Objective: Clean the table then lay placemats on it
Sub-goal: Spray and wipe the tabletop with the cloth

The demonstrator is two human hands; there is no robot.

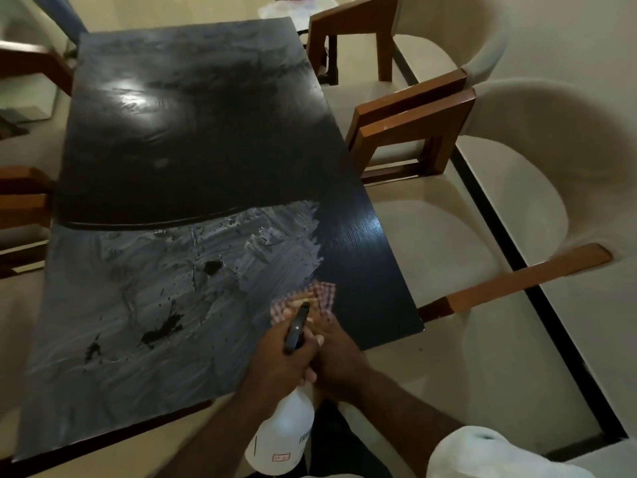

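Left hand (pixel 279 360): curled round the neck of the spray bottle (pixel 286 432), nozzle aimed forward over the bench (pixel 193 132). It is probably kept in hand so more liquid can go on between wipes.
Right hand (pixel 339 353): fingers look laid flat on the cloth (pixel 325 294), pressing it down near the bench's right edge. The sprayer head partly hides them.
Cloth: soft checked fabric, red and pale, flattened under the palm.
Spray bottle: translucent white plastic with a rounded body, a black head and a small label low down.
Bench: dark rectangular wood with fine grain and a seam across the middle.
Film (pixel 138 305): pale, streaky wet coat with dark splashes, covering the near half.
Chairs (pixel 448 253): cream padding, wooden arms, standing just off the right edge.
Stage: wiping seems underway; no placemats in view.
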